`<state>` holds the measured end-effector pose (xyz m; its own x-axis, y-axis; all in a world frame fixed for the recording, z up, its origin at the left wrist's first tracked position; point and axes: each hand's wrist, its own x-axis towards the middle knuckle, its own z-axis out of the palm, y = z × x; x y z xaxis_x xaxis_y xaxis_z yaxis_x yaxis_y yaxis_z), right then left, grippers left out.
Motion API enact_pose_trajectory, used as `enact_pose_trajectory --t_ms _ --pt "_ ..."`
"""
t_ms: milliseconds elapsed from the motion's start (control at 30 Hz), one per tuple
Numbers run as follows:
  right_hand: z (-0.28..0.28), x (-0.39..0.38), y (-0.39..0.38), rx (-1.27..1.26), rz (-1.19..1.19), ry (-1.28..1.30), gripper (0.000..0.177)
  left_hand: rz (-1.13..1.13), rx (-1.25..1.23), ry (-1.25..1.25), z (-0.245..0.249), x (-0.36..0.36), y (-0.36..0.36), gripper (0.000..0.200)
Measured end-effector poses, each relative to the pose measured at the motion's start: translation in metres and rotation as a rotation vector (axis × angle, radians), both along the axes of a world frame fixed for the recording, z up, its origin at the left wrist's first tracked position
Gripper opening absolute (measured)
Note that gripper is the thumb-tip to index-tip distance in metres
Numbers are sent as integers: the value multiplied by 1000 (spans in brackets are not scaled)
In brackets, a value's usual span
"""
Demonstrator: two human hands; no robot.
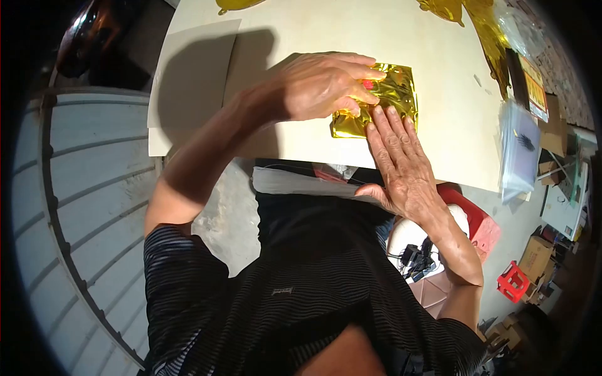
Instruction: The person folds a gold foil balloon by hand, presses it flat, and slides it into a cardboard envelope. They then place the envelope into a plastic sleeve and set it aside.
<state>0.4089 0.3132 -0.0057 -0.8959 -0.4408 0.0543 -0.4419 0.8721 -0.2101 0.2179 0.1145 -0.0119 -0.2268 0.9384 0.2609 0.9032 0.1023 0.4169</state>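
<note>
A square of shiny gold foil [399,88], creased and reflective, lies flat on the pale tabletop [326,141]. My left hand [323,86] reaches over it from the left, fingers apart, with the fingertips on the foil's upper and middle part. A small red patch [367,83] shows between those fingers. Stretched out flat, my right hand [402,166] rests its fingertips on the foil's lower edge, thumb held out to the side. Neither hand is closed round anything. Part of the foil is hidden under my fingers.
More gold foil pieces [442,9] lie at the far edge, and another gold sheet [486,44] hangs along the right. Clear plastic sleeves [519,147] overhang the right edge. A flat board [188,69] lies on the left. Black cables [417,260] sit below the right arm.
</note>
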Motion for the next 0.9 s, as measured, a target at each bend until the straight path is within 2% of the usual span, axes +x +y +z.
enact_pose_trajectory --t_ms 200,500,567,633,700,767,900 --pt "2 0 -1 16 0 -7 106 61 -35 11 3 5 1 33" --pt "2 1 -1 -23 -21 -3 103 26 -18 -4 9 3 1 28" --pt "3 3 2 -31 -42 0 102 2 -2 13 0 1 2 35" --pt "3 4 4 -173 0 -17 98 -19 96 -54 -4 -3 -1 38" --pt "6 5 5 -197 -38 -5 97 -43 117 -82 -4 -3 -3 40" --pt "4 4 4 -248 -160 114 98 -35 82 -88 -1 -2 -2 29" --pt "-2 -3 6 -142 -231 121 97 -72 48 -73 6 -1 1 36"
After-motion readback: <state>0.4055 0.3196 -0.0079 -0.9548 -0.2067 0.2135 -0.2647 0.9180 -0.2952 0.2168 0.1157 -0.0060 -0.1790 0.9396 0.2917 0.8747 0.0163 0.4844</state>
